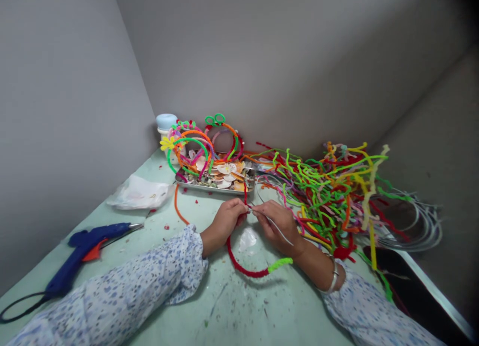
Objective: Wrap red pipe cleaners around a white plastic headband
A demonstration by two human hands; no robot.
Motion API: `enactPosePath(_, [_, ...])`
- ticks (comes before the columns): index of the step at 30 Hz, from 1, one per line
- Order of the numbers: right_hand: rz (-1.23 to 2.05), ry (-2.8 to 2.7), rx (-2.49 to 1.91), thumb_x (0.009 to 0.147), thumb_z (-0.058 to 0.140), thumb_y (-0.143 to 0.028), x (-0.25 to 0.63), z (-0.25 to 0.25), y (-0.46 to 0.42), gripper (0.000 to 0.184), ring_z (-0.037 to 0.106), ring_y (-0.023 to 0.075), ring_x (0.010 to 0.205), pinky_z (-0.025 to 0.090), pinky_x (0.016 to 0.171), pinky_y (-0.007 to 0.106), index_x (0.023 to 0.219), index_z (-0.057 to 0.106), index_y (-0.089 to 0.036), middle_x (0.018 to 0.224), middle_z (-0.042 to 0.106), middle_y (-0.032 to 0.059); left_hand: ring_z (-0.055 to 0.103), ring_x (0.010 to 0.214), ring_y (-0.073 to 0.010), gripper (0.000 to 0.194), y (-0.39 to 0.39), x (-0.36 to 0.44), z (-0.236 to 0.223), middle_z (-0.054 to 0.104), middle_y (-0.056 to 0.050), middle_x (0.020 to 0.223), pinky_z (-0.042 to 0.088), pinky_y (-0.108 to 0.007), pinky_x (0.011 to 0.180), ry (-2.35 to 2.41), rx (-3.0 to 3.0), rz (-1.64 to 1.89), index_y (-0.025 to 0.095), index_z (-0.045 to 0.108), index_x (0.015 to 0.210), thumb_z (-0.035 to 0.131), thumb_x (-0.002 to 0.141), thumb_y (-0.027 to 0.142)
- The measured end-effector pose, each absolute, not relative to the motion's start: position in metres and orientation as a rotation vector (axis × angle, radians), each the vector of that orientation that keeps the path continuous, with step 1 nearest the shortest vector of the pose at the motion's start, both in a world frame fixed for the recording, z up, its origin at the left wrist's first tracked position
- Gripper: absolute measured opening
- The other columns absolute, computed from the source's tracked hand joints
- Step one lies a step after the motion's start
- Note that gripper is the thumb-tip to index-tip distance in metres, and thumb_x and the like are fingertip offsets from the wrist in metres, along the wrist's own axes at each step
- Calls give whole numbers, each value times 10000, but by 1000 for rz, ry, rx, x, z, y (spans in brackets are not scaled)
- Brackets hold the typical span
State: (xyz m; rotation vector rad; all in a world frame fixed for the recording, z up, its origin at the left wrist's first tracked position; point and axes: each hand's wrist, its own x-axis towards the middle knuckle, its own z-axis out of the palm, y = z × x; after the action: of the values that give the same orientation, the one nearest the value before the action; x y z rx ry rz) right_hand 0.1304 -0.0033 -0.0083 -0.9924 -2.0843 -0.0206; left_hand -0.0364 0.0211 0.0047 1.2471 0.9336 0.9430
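Observation:
In the middle of the head view, my left hand is closed in a pinch on a red pipe cleaner, whose free end sticks up above the fingers. From under this hand a curved band wrapped in red fuzz sweeps down and right, ending in a bright green tip. Close by, my right hand pinches a thin white wire, with a length of it trailing across the back of the fingers. Both sets of fingertips almost meet, and the exact join between wire and pipe cleaner is hidden there.
Behind the hands stands a metal tray of shells, with finished pipe-cleaner headbands on it. A tangled heap of pipe cleaners and coiled wire lies right. A blue glue gun and a plastic bag lie left.

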Motion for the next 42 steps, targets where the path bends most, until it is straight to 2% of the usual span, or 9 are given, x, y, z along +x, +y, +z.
enactPosePath(5, [-12,-2088,-991,902,491,-172,131,-9,-2,140,591,197,779,471,701,340,969,613,-187,830,668,67,362,435,-82,161,23,-36,4,416,53,452,253,-227,459,916,1249,926,172,474,593,518,725,254])
enactPosePath(11, [40,-2013,-1018,901,497,-180,131,-7,-2,127,593,193,792,474,720,339,967,603,-202,828,654,58,409,475,-89,248,20,-36,2,457,46,512,311,-221,499,913,1284,945,172,499,694,496,824,383])
enactPosePath(16, [47,-1950,-1065,902,498,-195,131,-8,0,113,605,198,799,477,719,337,946,602,-205,832,650,59,471,587,-96,111,16,-37,2,521,33,699,378,-218,567,986,1382,1102,184,508,851,542,801,277])
enactPosePath(21, [39,-1915,-1092,903,496,-203,132,-9,0,99,607,195,789,478,704,329,929,591,-209,823,647,53,526,763,-129,65,13,-38,1,558,-8,828,425,-241,708,1009,1681,1204,184,549,847,564,786,202])
enactPosePath(42, [34,-1908,-1116,907,492,-210,131,-7,-1,104,610,195,780,473,704,327,906,597,-210,818,651,55,578,782,-152,131,15,-39,1,612,-40,819,464,-256,695,1035,1845,1316,217,722,870,605,812,221])
